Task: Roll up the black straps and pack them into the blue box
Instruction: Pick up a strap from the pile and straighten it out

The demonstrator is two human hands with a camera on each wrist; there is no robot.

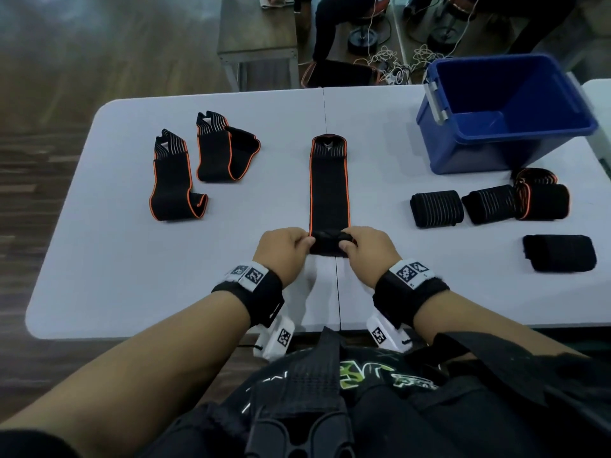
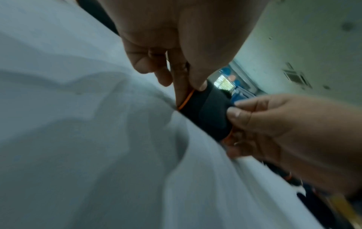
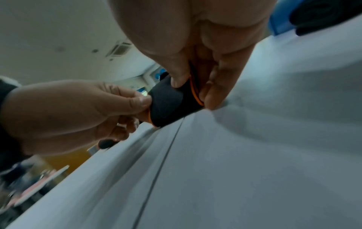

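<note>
Both hands, left hand [image 1: 287,248] & right hand [image 1: 363,248], pinch centre strap [image 1: 329,190], roll just begun; 4 rolls [image 1: 436,208] at 3 o'clock, 2 unrolled straps [image 1: 173,180] at 10, blue box [image 1: 509,150] empty.

This looks like a data-recording workroom or lab rather than a home. Beyond the hands stretches a pale folding table [image 1: 205,259] with a centre seam, standing on wood-pattern flooring [image 1: 82,77], and past its far edge lie tangled cables [image 1: 390,59] on the floor, a second small table [image 1: 258,31] and another seated person [image 1: 334,24]. The wrist views look up at a plain office-type ceiling with a square air-conditioning vent [image 3: 119,49], and both wrists carry bands with printed marker tags [image 1: 411,271].
</note>
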